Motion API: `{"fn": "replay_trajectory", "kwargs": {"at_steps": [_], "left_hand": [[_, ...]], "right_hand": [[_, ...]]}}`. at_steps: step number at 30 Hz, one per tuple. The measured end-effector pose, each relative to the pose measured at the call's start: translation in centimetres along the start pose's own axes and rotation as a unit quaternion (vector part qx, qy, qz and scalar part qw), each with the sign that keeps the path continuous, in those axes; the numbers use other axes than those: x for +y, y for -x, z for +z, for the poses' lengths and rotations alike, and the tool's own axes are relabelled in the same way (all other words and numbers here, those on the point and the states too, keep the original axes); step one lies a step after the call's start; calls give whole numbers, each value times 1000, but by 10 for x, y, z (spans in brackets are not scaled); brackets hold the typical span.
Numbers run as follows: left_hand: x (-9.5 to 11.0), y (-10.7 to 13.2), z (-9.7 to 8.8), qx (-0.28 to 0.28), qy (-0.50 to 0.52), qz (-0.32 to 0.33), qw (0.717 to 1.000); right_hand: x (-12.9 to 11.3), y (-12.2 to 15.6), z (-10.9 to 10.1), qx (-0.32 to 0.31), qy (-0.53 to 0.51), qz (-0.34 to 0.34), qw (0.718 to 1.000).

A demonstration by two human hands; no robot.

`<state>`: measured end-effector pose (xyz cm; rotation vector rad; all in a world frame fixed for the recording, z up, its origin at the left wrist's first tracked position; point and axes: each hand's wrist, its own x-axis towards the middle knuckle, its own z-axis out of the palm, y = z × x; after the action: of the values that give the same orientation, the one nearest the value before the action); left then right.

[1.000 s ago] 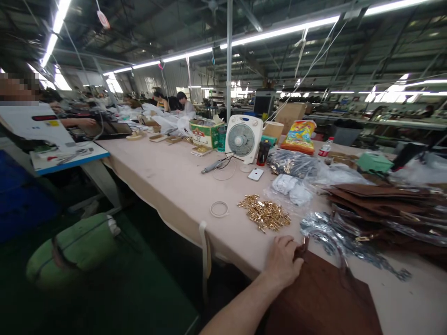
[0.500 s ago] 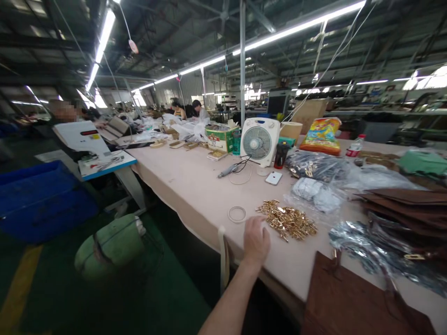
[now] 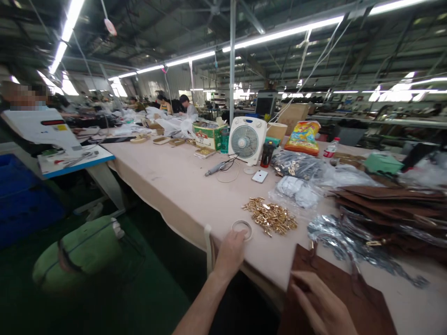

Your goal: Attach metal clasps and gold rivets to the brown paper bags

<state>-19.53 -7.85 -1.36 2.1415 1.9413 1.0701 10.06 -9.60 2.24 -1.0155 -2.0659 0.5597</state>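
My left hand (image 3: 230, 250) is closed on the near rim of a narrow white ring (image 3: 242, 230), which looks like a thin roll of tape. Just beyond the ring lies a heap of small gold-coloured metal fittings (image 3: 270, 216). At the lower right my right hand (image 3: 323, 304), somewhat blurred, hovers over or rests on a dark brown bag (image 3: 366, 298) with handles; contact cannot be made out. Its thumb and fingers are apart, with nothing visible between them. The bag lies at the table's near edge.
On the table (image 3: 157, 172) stand a fan (image 3: 247, 141) and a dark bottle (image 3: 267, 154), near a phone (image 3: 260, 176) and a grey corded tool (image 3: 215, 168). Stacked brown pieces (image 3: 391, 200) and plastic-wrapped parts (image 3: 296, 163) lie right. A green bundle (image 3: 84, 256) sits on the floor. Co-workers sit farther off.
My left hand has moved from beside the metal fittings to the ring and drawn it nearer. My right hand has come into view over the brown bag. The view has turned slightly right.
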Motion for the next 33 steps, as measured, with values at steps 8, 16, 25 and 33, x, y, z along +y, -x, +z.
{"fn": "replay_trajectory", "kwargs": {"at_steps": [8, 16, 25, 33], "left_hand": [[26, 23, 6, 28, 64, 33, 997], [27, 19, 0, 29, 73, 32, 996], [23, 0, -13, -77, 12, 82, 994], [23, -11, -11, -98, -38, 108, 989]], "right_hand": [[3, -80, 46, -116, -97, 99, 984], [16, -81, 80, -102, -76, 100, 987], [21, -77, 80, -84, -54, 82, 992], [17, -72, 79, -53, -40, 53, 996]]}}
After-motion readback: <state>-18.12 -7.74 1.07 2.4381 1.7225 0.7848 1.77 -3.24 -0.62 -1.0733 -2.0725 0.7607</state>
